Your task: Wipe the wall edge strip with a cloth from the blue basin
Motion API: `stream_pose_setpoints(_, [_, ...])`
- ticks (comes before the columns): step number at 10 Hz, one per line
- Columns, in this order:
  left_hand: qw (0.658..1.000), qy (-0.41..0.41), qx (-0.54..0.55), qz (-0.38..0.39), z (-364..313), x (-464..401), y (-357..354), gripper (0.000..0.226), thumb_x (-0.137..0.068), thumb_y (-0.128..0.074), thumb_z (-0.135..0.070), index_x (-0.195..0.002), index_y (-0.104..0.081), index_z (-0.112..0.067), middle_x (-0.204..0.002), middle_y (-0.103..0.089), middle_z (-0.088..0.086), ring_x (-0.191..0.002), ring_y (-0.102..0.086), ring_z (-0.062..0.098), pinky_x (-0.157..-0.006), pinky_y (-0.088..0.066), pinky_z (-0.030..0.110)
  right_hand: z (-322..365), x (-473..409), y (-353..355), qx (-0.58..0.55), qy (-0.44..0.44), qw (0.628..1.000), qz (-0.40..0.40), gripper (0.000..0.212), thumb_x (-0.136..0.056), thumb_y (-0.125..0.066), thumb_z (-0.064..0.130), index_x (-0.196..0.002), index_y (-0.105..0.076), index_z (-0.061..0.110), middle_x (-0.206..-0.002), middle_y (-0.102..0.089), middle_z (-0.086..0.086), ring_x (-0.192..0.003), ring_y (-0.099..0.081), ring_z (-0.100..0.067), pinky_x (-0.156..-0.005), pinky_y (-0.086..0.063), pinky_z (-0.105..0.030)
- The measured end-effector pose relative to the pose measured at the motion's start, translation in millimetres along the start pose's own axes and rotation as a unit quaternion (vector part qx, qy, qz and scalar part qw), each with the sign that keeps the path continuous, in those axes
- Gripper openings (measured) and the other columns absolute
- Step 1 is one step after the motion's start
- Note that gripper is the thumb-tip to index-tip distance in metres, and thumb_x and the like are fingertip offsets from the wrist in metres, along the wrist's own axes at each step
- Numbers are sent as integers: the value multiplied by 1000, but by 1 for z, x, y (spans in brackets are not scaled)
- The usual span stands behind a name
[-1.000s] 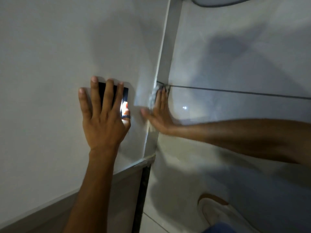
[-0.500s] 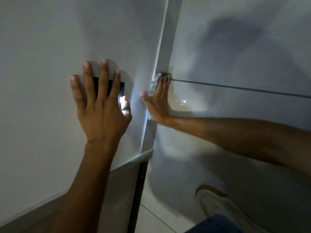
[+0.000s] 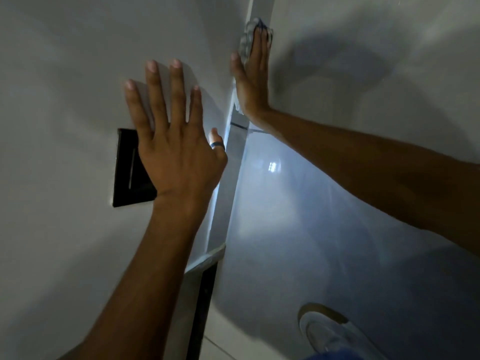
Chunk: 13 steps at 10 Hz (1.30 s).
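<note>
The pale edge strip (image 3: 235, 162) runs up the corner between two walls. My right hand (image 3: 253, 81) lies flat against it high up, pressing a grey cloth (image 3: 246, 40) with a blue edge onto the strip; the cloth shows above and left of my fingers. My left hand (image 3: 176, 141) is spread flat on the left wall, fingers apart, holding nothing; a dark ring sits on its thumb. The blue basin is not in view.
A black switch plate (image 3: 127, 175) sits on the left wall, partly under my left palm. A dark grout line (image 3: 240, 125) crosses the strip below my right hand. A white shoe (image 3: 330, 331) and the skirting (image 3: 205, 258) are at the bottom.
My right hand has slid the cloth up the strip, from the grout line to well above it. My left hand has shifted up the wall, uncovering most of the switch plate.
</note>
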<state>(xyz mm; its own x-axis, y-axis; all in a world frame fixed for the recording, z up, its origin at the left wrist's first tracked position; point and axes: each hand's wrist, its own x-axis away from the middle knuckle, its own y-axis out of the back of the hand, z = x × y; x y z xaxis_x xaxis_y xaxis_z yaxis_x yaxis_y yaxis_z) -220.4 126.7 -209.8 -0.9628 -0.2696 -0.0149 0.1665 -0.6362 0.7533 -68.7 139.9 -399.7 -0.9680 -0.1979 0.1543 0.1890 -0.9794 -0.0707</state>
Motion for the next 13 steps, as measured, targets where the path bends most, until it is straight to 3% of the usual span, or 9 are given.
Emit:
stream_pose_setpoints(2, [998, -14, 17, 51, -2, 14, 3, 78, -110, -32, -51, -175, -5, -18, -181, 9, 12, -168, 7, 34, -128, 16, 50, 15, 95, -3, 1, -77, 996, 33, 67, -100, -42, -5, -160, -14, -8, -173, -8, -27, -163, -6, -43, -134, -10, -56])
stream_pose_setpoints(3, [994, -26, 65, 86, 3, 13, 10, 76, -111, -24, -52, -175, -3, -16, -181, 5, 14, -168, 3, 34, -129, 16, 48, 45, 134, 12, 12, -235, 965, 115, 76, -98, -43, -12, -165, -17, 13, -173, -22, -13, -157, -33, -31, -128, -35, -42])
stream_pose_setpoints(4, [974, 2, 178, 141, 9, 7, 35, 70, -115, -13, -54, -175, -8, -18, -180, 1, 16, -168, 2, 36, -133, 17, 45, 93, 133, 66, 88, -435, 860, 250, 32, -103, -51, 13, -132, -62, 19, -105, -69, -9, -78, -62, -18, -51, -53, -20])
stream_pose_setpoints(5, [945, 49, 260, 192, 7, -1, 85, 74, -112, -9, -59, -175, -10, -20, -180, 0, 17, -167, 2, 39, -136, 4, 52, 166, 125, 130, 153, -475, 820, 281, 11, -91, -57, 4, -100, -62, 2, -90, -61, -22, -76, -60, -31, -59, -49, -32])
stream_pose_setpoints(7, [910, 134, 345, 189, 19, -21, 195, 79, -110, -9, -63, -175, -14, -18, -180, -5, 18, -166, -2, 43, -135, -6, 58, 333, 82, 223, 196, -333, 856, 344, 47, -88, -76, 5, -134, -63, 7, -119, -74, -15, -100, -74, -24, -77, -60, -26])
stream_pose_setpoints(10, [893, 134, 409, 128, -2, -105, 278, 73, -111, -18, -58, -172, -27, -18, -179, -14, 17, -165, -7, 46, -135, -7, 58, 431, -106, 259, 284, -63, 943, 161, 31, -97, -63, 11, -126, -68, 5, -106, -66, 0, -102, -60, -12, -100, -54, -40])
stream_pose_setpoints(11, [888, 125, 420, 139, -29, -116, 282, 74, -111, -19, -59, -172, -28, -19, -179, -15, 17, -166, -8, 45, -135, -10, 59, 413, -166, 255, 399, -136, 856, 301, 37, -98, -65, 17, -133, -63, 7, -119, -67, -9, -112, -63, -23, -106, -56, -45])
stream_pose_setpoints(12, [903, 72, 396, 150, -36, -129, 290, 75, -110, -21, -62, -172, -27, -20, -179, -16, 16, -166, -10, 43, -135, -11, 59, 405, -194, 257, 589, -141, 695, 387, 50, -97, -66, 28, -139, -57, 3, -143, -59, -23, -132, -57, -41, -111, -49, -48])
stream_pose_setpoints(13, [914, 87, 370, 143, -18, -132, 309, 74, -111, -28, -62, -173, -24, -21, -180, -13, 15, -166, -9, 42, -135, -11, 59, 417, -181, 251, 590, -72, 732, 333, 55, -101, -60, 26, -148, -47, 0, -154, -48, -27, -145, -45, -43, -118, -39, -46])
